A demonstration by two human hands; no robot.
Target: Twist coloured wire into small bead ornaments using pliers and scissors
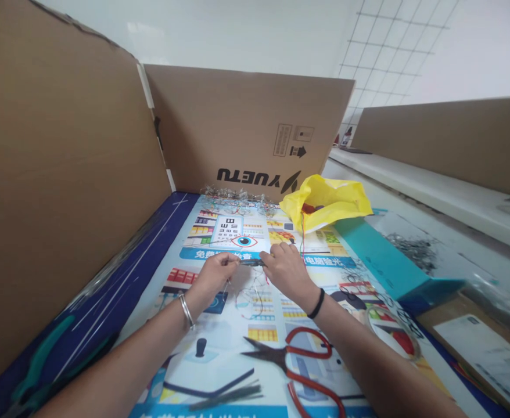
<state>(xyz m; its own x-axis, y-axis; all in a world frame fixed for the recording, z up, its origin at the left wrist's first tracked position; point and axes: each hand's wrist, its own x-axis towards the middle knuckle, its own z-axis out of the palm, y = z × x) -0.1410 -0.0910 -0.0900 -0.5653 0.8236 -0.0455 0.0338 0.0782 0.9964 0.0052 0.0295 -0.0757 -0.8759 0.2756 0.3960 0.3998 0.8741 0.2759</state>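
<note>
My left hand [217, 276] is closed in a pinch on thin wire [229, 283], whose strands hang below the fingers. Facing it, my right hand [287, 268] is wrapped round a small dark metal tool [251, 262]. The tool's slim tip bridges the gap to my left fingertips; the palm hides its handles. Loose loops of thin wire [250, 305] trail under both hands, and a red thread [304, 244] runs up from beside my right hand to a yellow bag [336, 203].
Red-handled scissors [286, 355] lie open nearer me, beside a bundle of dark thin strips [231, 396]. Teal-handled pliers [48, 357] are at lower left. Tangled wire [237, 194] lies by the back cardboard panel [246, 128]. A teal box [394, 267] stands right.
</note>
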